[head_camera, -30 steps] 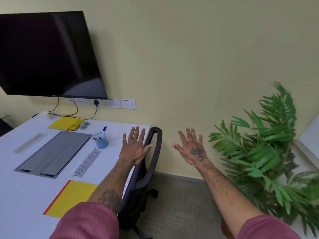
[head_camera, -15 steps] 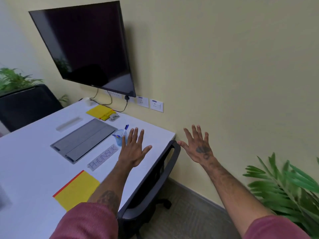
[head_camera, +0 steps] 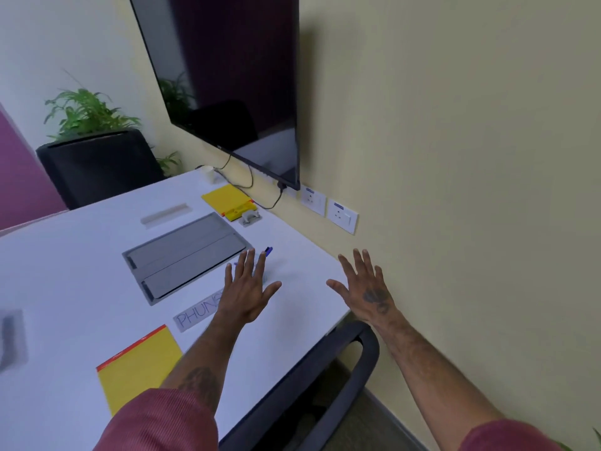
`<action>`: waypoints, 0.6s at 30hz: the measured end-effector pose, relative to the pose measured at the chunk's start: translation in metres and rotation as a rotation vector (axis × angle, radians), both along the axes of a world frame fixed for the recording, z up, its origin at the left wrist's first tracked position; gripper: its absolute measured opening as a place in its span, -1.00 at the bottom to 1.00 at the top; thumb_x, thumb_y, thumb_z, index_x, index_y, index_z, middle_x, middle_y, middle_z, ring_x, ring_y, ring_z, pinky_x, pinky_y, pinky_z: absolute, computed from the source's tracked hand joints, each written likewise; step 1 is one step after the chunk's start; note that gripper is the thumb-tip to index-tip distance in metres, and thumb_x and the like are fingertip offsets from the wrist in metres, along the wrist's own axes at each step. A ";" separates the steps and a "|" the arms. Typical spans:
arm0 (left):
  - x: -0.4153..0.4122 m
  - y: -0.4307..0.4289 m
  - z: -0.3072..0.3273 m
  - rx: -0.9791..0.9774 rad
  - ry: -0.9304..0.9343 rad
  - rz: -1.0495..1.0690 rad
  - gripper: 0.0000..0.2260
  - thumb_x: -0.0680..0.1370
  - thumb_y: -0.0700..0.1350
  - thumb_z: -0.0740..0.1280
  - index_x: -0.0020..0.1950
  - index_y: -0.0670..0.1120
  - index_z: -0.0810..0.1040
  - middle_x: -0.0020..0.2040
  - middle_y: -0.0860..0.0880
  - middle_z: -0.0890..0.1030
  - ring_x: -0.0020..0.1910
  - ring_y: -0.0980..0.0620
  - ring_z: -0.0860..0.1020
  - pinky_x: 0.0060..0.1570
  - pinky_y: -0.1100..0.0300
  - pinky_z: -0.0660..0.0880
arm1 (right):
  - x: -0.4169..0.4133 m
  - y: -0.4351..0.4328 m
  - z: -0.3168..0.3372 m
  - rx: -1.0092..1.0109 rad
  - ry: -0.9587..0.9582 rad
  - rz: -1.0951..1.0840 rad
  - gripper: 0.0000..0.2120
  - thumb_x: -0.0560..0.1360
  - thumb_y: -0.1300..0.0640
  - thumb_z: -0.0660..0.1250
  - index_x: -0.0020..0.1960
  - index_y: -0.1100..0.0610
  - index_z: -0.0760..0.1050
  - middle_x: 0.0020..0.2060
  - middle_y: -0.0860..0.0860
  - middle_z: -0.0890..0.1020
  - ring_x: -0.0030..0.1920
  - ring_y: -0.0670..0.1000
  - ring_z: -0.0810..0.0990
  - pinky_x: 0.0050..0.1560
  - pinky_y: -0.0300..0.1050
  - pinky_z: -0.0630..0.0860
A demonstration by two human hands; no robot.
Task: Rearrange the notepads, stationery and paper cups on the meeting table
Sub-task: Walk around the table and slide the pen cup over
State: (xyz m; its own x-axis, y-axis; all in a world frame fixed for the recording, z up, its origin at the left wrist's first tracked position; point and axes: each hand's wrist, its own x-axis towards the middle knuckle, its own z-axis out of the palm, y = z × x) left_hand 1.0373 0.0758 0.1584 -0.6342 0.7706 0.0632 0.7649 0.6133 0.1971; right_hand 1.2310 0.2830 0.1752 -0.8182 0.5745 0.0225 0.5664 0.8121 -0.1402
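A yellow notepad [head_camera: 138, 366] with a red binding lies near the front of the white meeting table [head_camera: 74, 255]. A second yellow notepad [head_camera: 224, 198] sits at the far end by the wall, with a small yellow pack and a stapler [head_camera: 250, 217] beside it. A paper cup [head_camera: 208, 173] stands at the far corner. My left hand [head_camera: 247, 289] hovers open above a pen holder, hiding most of it; only a blue pen tip [head_camera: 268, 251] shows. My right hand [head_camera: 366, 288] is open over the table's right edge, holding nothing.
A grey cable hatch [head_camera: 185, 255] is set into the table's middle, a paper name strip [head_camera: 195, 315] in front of it. A black office chair [head_camera: 328, 382] stands at the right edge. A wall TV [head_camera: 227, 76], sockets [head_camera: 341, 214] and a plant [head_camera: 86, 113] lie beyond.
My view has swung left and closer to the table, so both hands now sit over the tabletop. My left hand now covers the pen holder. Both hands stay spread and empty.
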 end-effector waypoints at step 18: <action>-0.067 0.039 -0.078 -0.003 -0.261 0.451 -0.14 0.50 0.43 -0.06 0.59 -0.07 -0.24 0.60 -0.06 -0.22 0.59 -0.04 -0.16 0.52 0.03 -0.08 | -0.179 0.072 -0.088 -0.213 -0.127 0.475 -0.16 0.43 -0.46 -0.15 0.59 -0.05 -0.11 0.59 0.05 -0.11 0.58 0.05 -0.17 0.49 0.12 0.12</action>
